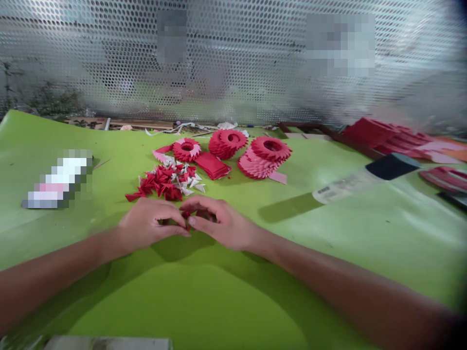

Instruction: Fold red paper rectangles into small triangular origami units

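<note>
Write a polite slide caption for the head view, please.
Left hand and right hand hold a small red piece near red and white folded paper pieces.

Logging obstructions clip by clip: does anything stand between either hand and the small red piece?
Nothing visible does: the left hand and right hand have their fingertips at the red piece, partly hiding it.

paper rings [223,148] on the table [204,304] suggest a craft workspace

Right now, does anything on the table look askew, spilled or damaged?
The red-topped pink paper stack looks askew: its top sits rightward of its base, though the camera angle may exaggerate that. No spill or damage stands out.
</note>
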A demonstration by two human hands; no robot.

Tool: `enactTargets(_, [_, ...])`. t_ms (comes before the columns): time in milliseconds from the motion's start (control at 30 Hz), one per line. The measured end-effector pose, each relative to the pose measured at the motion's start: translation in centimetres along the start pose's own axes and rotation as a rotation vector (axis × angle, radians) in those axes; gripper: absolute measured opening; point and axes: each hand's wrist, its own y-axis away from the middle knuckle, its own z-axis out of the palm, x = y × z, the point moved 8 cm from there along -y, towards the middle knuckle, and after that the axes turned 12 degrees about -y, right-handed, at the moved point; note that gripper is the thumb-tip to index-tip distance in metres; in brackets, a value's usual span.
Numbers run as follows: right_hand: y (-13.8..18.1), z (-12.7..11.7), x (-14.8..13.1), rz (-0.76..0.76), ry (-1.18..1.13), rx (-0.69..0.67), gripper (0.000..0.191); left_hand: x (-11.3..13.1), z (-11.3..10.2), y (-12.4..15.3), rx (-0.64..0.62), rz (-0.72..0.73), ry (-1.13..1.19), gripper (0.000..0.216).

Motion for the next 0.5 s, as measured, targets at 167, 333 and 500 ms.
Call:
enactTargets(167, [0.4,0.0,-0.6,-0.118,0.015,-0.052,0.031,-0.2,-0.3,0.1,0.032,-0.016,-0.019,0.022])
enactTargets(333, [0.7,-2.1,-0.6,-0.194,0.310,0.135,0.021,-0.2,-1.1,0.2,0.074,-0.007,-0.075,0.024])
enactTargets(500, [1.5,-1.6,-2.0,-0.474,0.777,0.050,0.024,-0.4,-1.4,0.2,0.056,0.065,-0.287,0.023])
